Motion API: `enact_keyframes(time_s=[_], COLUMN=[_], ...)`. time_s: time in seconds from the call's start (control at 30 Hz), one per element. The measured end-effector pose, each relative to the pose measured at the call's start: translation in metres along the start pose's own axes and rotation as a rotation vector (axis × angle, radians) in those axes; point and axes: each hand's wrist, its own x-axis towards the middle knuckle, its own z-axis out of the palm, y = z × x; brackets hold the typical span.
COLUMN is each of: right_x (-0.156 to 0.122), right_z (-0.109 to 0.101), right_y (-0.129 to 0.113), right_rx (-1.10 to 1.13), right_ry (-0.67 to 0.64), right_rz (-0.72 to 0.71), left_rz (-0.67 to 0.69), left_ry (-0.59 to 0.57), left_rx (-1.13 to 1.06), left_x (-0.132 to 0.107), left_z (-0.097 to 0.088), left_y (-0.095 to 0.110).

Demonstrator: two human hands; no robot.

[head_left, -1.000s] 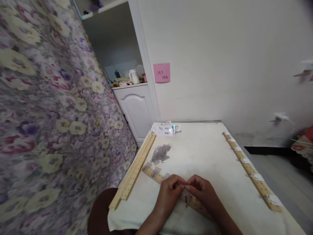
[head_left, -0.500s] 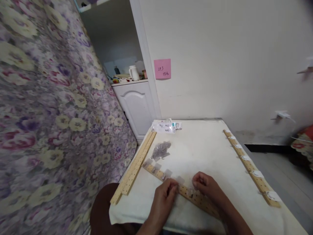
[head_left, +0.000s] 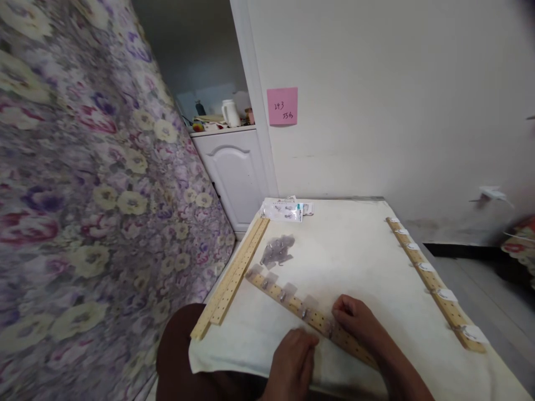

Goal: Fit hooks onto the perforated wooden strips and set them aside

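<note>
A perforated wooden strip [head_left: 316, 319] lies slantwise across the cloth, with several clear plastic pieces with small metal parts, one of them a clear piece [head_left: 305, 313], spaced along it. My left hand [head_left: 293, 359] is curled closed just on the near side of the strip, apart from it; its grip is hidden. Over the strip's right part, my right hand [head_left: 355, 316] has its fingers pinched together beside another clear piece [head_left: 330, 328]. Whatever the right fingertips may hold is too small to make out. The strip's near right end is partly behind my right forearm.
Left of the strip is a grey heap of clear pieces [head_left: 277, 249]. Two wooden strips [head_left: 234, 275] run along the left table edge; another strip with white round parts [head_left: 436, 293] lies along the right. Plastic packets [head_left: 284, 211] lie at the back, before the wall.
My left hand has drawn back from the strip toward the near edge, baring the clear piece it covered. My right hand stays close to the same place. The view has shifted slightly.
</note>
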Motion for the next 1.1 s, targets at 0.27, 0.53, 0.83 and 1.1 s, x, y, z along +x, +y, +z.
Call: enact_keyframes(time_s=[0.27, 0.53, 0.83, 1.1], right_x=[-0.003, -0.001, 0.001, 0.001], right_z=[-0.004, -0.005, -0.005, -0.005], right_y=[0.004, 0.007, 0.008, 0.005], right_rx=[0.146, 0.122, 0.123, 0.084], right_ry=[-0.059, -0.036, -0.053, -0.034], right_rz=[0.086, 0.083, 0.082, 0.055], left_rz=[0.081, 0.154, 0.068, 0.102], left_ry=[0.022, -0.05, -0.123, -0.1], left_rx=[0.03, 0.121, 0.198, 0.205], left_x=[-0.001, -0.005, 0.0, -0.002], left_z=[0.009, 0.014, 0.014, 0.013], left_y=[0.0, -0.005, 0.001, 0.0])
